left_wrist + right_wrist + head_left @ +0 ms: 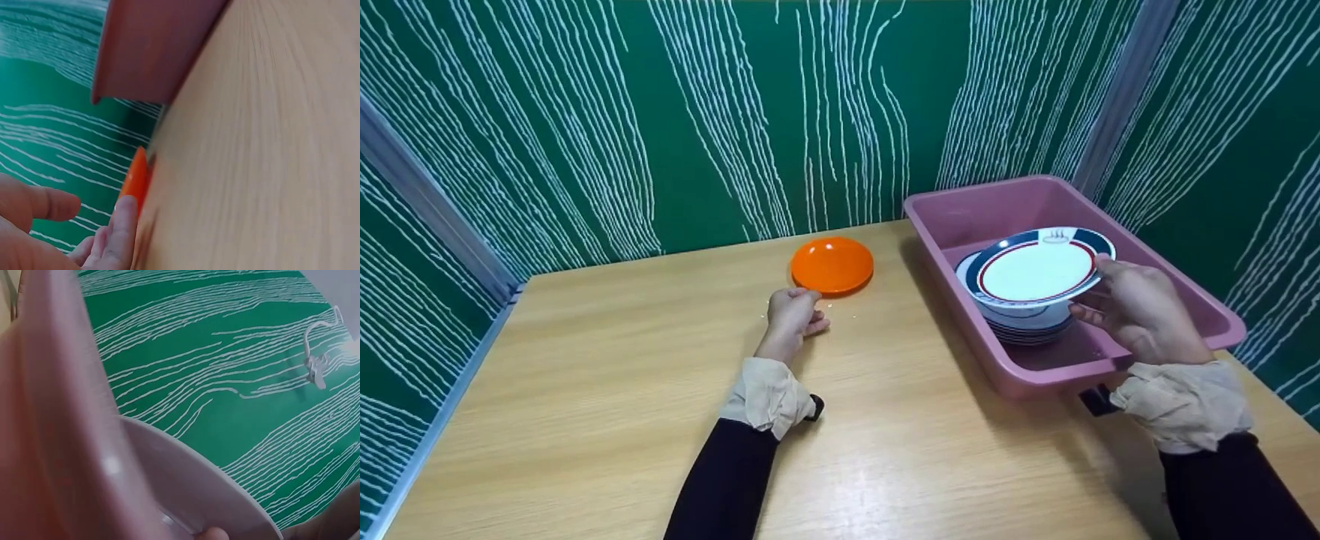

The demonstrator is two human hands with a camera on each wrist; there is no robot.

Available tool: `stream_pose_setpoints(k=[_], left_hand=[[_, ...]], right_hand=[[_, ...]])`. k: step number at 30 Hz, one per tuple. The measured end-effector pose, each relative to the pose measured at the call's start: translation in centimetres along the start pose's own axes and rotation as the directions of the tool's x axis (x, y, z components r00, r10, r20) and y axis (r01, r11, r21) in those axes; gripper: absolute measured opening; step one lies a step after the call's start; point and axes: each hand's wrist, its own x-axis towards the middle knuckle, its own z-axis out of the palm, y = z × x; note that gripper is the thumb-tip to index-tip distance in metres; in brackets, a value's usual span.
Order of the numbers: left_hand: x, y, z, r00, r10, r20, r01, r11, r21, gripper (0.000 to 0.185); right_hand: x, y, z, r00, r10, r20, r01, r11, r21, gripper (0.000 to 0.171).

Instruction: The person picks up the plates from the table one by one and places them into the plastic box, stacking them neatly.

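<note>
Nearest the camera: two dark sleeves with pale cuffs reached forward over a light wooden table (607, 420).
Left hand: the left hand (793, 318) rested on the table just short of an orange plate (832, 265); its fingers were loosely curled and gripped nothing. The left wrist view showed a fingertip (125, 211) right at the plate's edge (135, 180), though whether it truly touched could not be told.
Right hand: the right hand (1140, 309) gripped the rim of a white plate with a navy and red band (1037, 268), thumb over the top edge, other fingers curled beneath. The right wrist view was filled by the plate's pale underside (185, 489) and a blurred pink wall.
Where the held plate was: tilted, raised above a stack of similar plates (1027, 322) inside a pink plastic tub (1185, 292) on the table's right side.
Risk, grip: the plate was held at one edge only, so it looked likely to tip and slide from the fingers.
Risk, stack: its low edge hung near the stack, so it might knock or chip the plates below.
Risk, tub: the tub's near corner seemed to sit by the table's front edge; a pull on its wall might shift it off.
Risk, orange plate: a nudge from the left hand might push it away.
Farthest back: green walls (735, 112) with thin white wavy lines enclosed the table.
</note>
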Motion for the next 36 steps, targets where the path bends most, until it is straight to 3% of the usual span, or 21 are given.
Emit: stream_pose_setpoints(k=[9, 13, 19, 23, 29, 36], left_hand=[[2.0, 0.4, 0.2, 0.998, -0.059, 0.011, 0.060, 0.997, -0.051, 0.038], [2.8, 0.9, 0.7, 0.994, -0.100, -0.037, 0.097, 0.992, -0.075, 0.045], [4.1, 1.1, 2.1, 0.985, -0.075, -0.152, 0.079, 0.997, 0.021, 0.046], [4.5, 1.3, 2.5, 0.981, -0.045, -0.189, 0.065, 0.993, 0.101, 0.047], [4.7, 1.5, 2.4, 0.977, -0.067, -0.203, 0.096, 0.986, 0.138, 0.048], [4.7, 1.3, 2.5, 0.976, -0.078, -0.201, 0.101, 0.989, 0.107, 0.048]], right_hand=[[1.2, 0.6, -0.4, 0.998, 0.006, 0.054, -0.006, 1.000, -0.003, 0.028], [1.5, 0.8, -0.5, 0.998, 0.028, 0.058, -0.027, 0.999, -0.026, 0.028], [1.8, 1.0, -0.9, 0.998, 0.037, 0.053, -0.035, 0.999, -0.035, 0.025], [2.0, 1.1, -1.1, 0.997, 0.051, 0.058, -0.049, 0.998, -0.037, 0.024], [2.2, 1.1, -0.9, 0.996, 0.072, 0.061, -0.072, 0.997, -0.009, 0.023], [2.2, 0.9, -1.0, 0.994, 0.106, 0.024, -0.108, 0.991, 0.082, 0.044]])
